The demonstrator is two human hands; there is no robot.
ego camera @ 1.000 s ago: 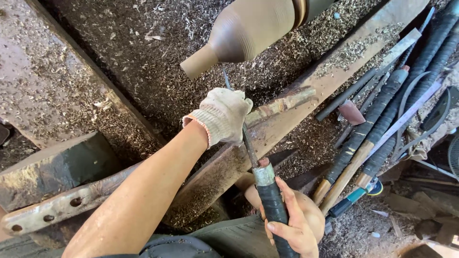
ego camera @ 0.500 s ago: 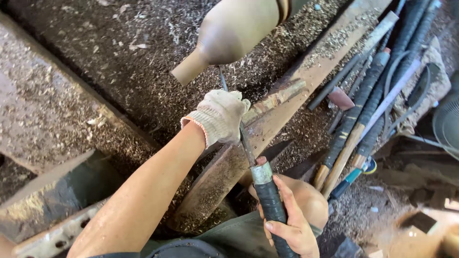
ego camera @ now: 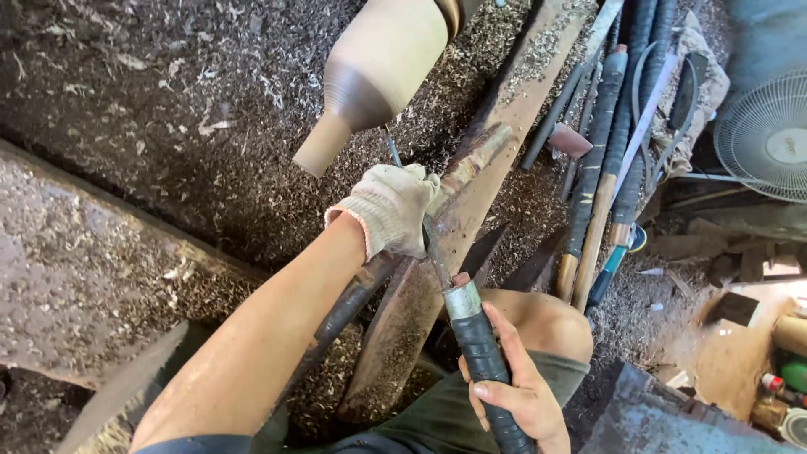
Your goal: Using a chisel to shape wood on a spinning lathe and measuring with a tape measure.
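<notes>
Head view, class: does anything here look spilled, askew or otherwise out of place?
Wood shavings lie thick over the bed, spilled across the tool rest. The left hand is gloved and the right hand on the chisel is bare. Spare tools lean loosely together.

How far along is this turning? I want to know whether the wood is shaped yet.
Done: the wood piece on the lathe already has a rounded body tapering to a narrow neck, and shavings cover the bed. In hand: the gloved left hand steadies the chisel on the rest while the right hand grips its wrapped handle. Left: cannot tell.
</notes>
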